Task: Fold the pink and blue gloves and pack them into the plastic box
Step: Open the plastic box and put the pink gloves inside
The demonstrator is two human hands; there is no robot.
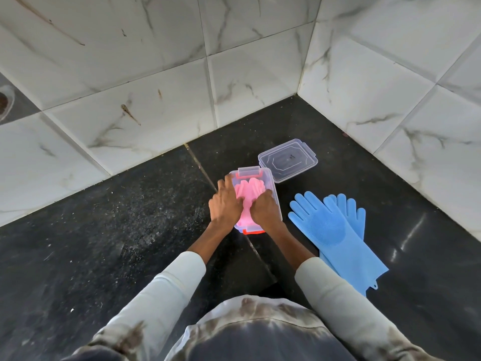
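Both sleeves [166, 290] are reaching forward as the left hand [226, 208] and right hand [263, 211] are pressing pink gloves [246, 192] into the plastic box [276, 204] with fairly flat fingers, seemingly compacting them for the blue gloves [335, 230] lying unfolded just right of the right hand.

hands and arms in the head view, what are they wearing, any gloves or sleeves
Both hands, left and right, are bare: no gloves, rings or watch visible. Each forearm is covered from partway up by a long, close-fitting pale grey-white sleeve, left and right, with the wrists left uncovered. Nearer the shoulders the fabric turns mottled, with brownish blotches.
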